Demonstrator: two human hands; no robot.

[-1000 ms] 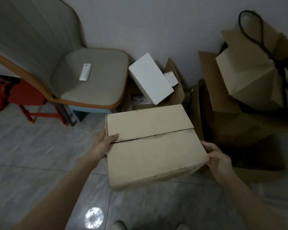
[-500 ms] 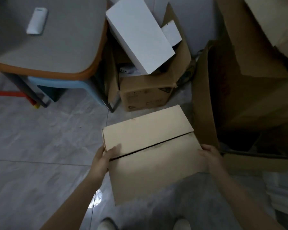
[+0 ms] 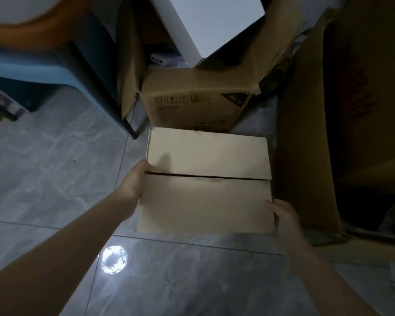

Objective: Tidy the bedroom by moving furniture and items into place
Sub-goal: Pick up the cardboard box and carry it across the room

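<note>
Both hands on the closed cardboard box [image 3: 206,185], low over the floor [image 3: 43,169]: left hand [image 3: 134,179] grips the left edge, right hand [image 3: 283,215] clasps the near-right corner, fingers probably curled underneath. Next: settle it against the open carton [image 3: 192,103].

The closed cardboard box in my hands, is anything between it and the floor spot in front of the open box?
Nothing visible blocks it. The closed cardboard box sits low between the open box ahead and the tall carton beside it.
</note>
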